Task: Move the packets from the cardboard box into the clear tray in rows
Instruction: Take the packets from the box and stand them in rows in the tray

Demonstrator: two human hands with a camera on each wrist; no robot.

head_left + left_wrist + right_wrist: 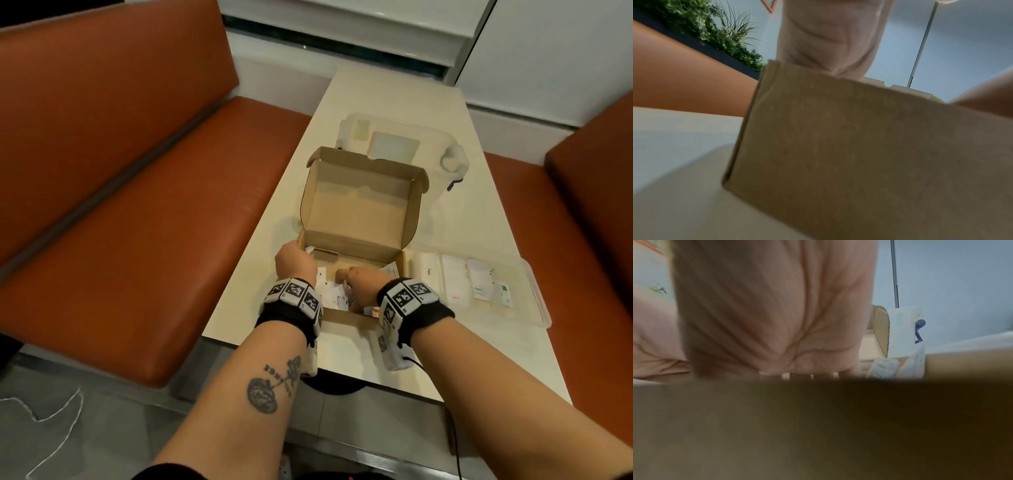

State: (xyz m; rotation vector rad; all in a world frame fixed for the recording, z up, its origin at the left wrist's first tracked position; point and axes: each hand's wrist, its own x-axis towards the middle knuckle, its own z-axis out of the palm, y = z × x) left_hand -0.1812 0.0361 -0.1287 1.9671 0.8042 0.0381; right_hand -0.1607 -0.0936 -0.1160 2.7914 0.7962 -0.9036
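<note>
The open cardboard box (359,205) stands in the middle of the table with its lid raised. Several white packets (334,298) lie loose in its near half. My left hand (294,262) grips the box's left wall, and in the left wrist view its palm (830,40) hooks over the brown wall (859,146). My right hand (356,279) reaches down among the packets inside the box. The box wall (818,426) hides the tips of that hand (772,313) in the right wrist view. Right of the box, the clear tray (537,294) holds a row of packets (455,281).
A clear lidded container (394,144) sits behind the box at the far end of the cream table (342,356). Orange bench seats (137,240) flank the table on both sides. The table's near edge lies just under my wrists.
</note>
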